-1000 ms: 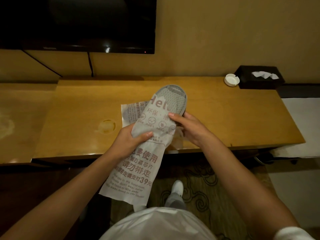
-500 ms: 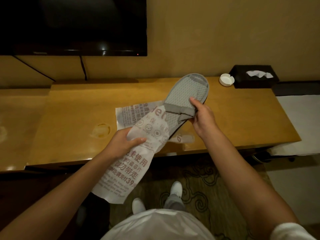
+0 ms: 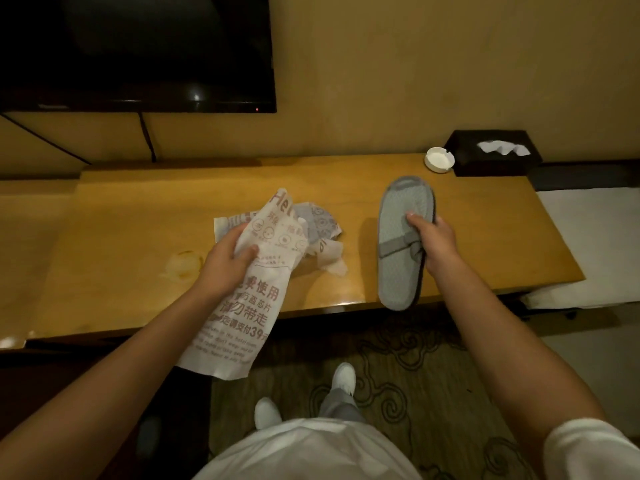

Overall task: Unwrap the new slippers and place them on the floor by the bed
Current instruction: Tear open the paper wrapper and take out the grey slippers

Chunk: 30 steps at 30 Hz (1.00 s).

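The left hand (image 3: pixel 231 258) grips an emptied paper wrapper (image 3: pixel 248 299) printed with red lettering, fingers curled round its upper part, the lower end hanging past the desk edge; the right hand (image 3: pixel 432 239) pinches a grey slipper (image 3: pixel 401 237) by its strap and side, thumb on the insole, sole toward the wooden desk (image 3: pixel 346 188), whether touching it I cannot tell; a second wrapped slipper (image 3: pixel 317 225) lies on the desk just behind the held wrapper, its torn paper crumpled beside it; farther right stand a white ashtray (image 3: pixel 439 159) and a black tissue box (image 3: pixel 491 152); a dark television (image 3: pixel 138 53) hangs on the wall; white shoes (image 3: pixel 343 377) stand on patterned carpet (image 3: pixel 415 358) below.
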### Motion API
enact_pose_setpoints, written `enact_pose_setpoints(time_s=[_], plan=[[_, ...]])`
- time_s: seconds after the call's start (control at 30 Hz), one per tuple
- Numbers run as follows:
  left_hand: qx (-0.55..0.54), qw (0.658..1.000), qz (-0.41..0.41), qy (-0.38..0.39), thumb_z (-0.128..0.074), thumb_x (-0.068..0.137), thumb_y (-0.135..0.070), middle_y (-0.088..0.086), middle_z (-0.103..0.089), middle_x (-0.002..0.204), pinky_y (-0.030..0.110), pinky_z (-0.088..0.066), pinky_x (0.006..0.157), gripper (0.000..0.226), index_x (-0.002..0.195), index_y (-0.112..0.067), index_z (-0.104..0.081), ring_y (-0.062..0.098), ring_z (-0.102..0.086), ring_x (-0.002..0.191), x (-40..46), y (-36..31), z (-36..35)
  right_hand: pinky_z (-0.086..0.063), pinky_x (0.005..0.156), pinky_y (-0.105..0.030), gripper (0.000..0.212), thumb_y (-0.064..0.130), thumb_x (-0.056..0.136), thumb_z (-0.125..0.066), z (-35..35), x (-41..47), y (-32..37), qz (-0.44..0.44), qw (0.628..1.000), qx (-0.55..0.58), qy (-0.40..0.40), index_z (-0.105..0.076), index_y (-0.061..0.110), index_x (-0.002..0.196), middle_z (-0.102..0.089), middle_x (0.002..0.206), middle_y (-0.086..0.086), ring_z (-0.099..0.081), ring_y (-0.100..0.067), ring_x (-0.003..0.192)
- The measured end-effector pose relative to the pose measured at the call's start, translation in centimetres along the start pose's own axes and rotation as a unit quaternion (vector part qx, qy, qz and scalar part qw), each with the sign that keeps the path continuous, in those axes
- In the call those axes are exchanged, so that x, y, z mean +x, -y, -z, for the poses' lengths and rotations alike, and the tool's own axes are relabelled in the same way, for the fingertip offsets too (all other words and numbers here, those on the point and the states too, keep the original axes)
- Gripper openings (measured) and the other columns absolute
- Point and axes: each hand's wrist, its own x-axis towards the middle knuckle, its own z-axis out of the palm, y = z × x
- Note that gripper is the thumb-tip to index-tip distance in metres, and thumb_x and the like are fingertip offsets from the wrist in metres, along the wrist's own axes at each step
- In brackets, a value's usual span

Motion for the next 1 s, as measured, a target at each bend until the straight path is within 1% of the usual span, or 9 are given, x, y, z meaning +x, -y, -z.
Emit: enact_pose_setpoints(time_s=[0.13,0.3,0.37,0.53,0.67,0.77,0.87,0.93,1.0], plan=[[0.009,1.0,-0.01,-0.003,-0.055,0.103,-0.023,-0.005,-0.07,0.113,0.029,-0.061,0.059,0.04,0.142,-0.03,-0.052,0.012,-0.075,0.084,0.0,-0.2,-1.2,-0.056,0.062,-0.026,0.039,0.029,0.09,-0.077,0.2,2.1,-4.0,-0.018,0.999,-0.046,-0.003,-0.067,0.019,0.127,-0.073,0.117,-0.002,-0.068,-0.014,0.088],[0.06,0.997,-0.043,0.027,-0.058,0.102,-0.02,-0.014,-0.066,0.11,0.007,-0.048,0.059,0.04,0.141,-0.027,-0.053,-0.008,-0.064,0.084,0.5,-0.9,-2.0,-0.055,0.099,-0.047,0.061,0.027,0.092,-0.075,0.1,4.1,-5.5,0.001,0.987,-0.156,-0.026,-0.05,0.014,0.146,-0.06,0.142,-0.01,-0.063,-0.031,0.116],[0.058,0.997,-0.037,0.022,-0.058,0.101,-0.02,-0.011,-0.067,0.112,0.01,-0.05,0.061,0.041,0.141,-0.026,-0.052,-0.006,-0.065,0.09,0.7,-1.2,-1.9,-0.053,0.102,-0.047,0.068,0.026,0.092,-0.075,0.1,4.8,-5.5,0.013,0.977,-0.211,-0.038,-0.043,0.013,0.151,-0.056,0.147,-0.011,-0.059,-0.034,0.126],[0.036,0.998,-0.036,0.023,-0.058,0.102,-0.017,-0.009,-0.066,0.116,0.01,-0.051,0.065,0.041,0.142,-0.024,-0.052,-0.006,-0.064,0.093,0.4,-1.5,-2.6,-0.052,0.093,-0.042,0.065,0.033,0.095,-0.07,0.9,5.3,-7.0,0.061,0.939,-0.335,-0.046,-0.044,0.013,0.15,-0.059,0.142,-0.016,-0.06,-0.038,0.123],[0.001,0.999,-0.024,0.032,-0.057,0.103,-0.016,-0.012,-0.068,0.111,0.018,-0.056,0.067,0.038,0.139,-0.023,-0.055,0.003,-0.069,0.094,0.1,-1.8,-2.8,-0.044,0.107,-0.051,0.077,0.038,0.091,-0.07,0.6,4.3,-6.6,0.055,0.897,-0.431,-0.08,-0.036,0.009,0.153,-0.047,0.152,-0.018,-0.046,-0.04,0.135],[-0.015,1.0,-0.007,0.027,-0.057,0.102,-0.022,-0.007,-0.074,0.107,0.022,-0.058,0.063,0.032,0.134,-0.026,-0.059,0.01,-0.075,0.087,0.2,-2.1,-2.7,-0.037,0.113,-0.047,0.074,0.026,0.089,-0.068,-1.4,1.7,-5.3,0.21,0.87,-0.438,-0.087,-0.035,0.007,0.152,-0.041,0.155,-0.016,-0.041,-0.036,0.139],[-0.073,0.996,0.022,0.035,-0.055,0.103,-0.028,-0.001,-0.08,0.09,0.024,-0.059,0.054,0.019,0.116,-0.025,-0.069,0.015,-0.078,0.075,0.1,-2.7,-2.4,-0.048,0.1,-0.038,0.064,0.034,0.094,-0.067,-5.0,-2.9,-3.1,0.258,0.906,-0.335,0.038,-0.043,0.016,0.15,-0.055,0.141,-0.004,-0.054,-0.021,0.125],[-0.119,0.991,0.04,0.043,-0.055,0.104,-0.032,0.001,-0.081,0.086,0.027,-0.059,0.053,0.021,0.106,-0.022,-0.073,0.021,-0.079,0.072,0.0,-3.3,-2.3,-0.056,0.081,-0.028,0.06,0.053,0.092,-0.066,-7.5,-6.5,-1.7,0.144,0.938,-0.262,0.177,-0.051,0.024,0.143,-0.067,0.124,0.007,-0.067,-0.011,0.105],[-0.154,0.985,0.055,0.046,-0.056,0.102,-0.034,0.005,-0.081,0.086,0.03,-0.06,0.054,0.022,0.104,-0.021,-0.074,0.025,-0.079,0.073,-0.1,-3.7,-2.3,-0.062,0.074,-0.026,0.057,0.057,0.09,-0.067,-9.2,-9.2,-1.3,0.03,0.934,-0.197,0.296,-0.058,0.024,0.135,-0.076,0.114,0.006,-0.076,-0.012,0.092]])
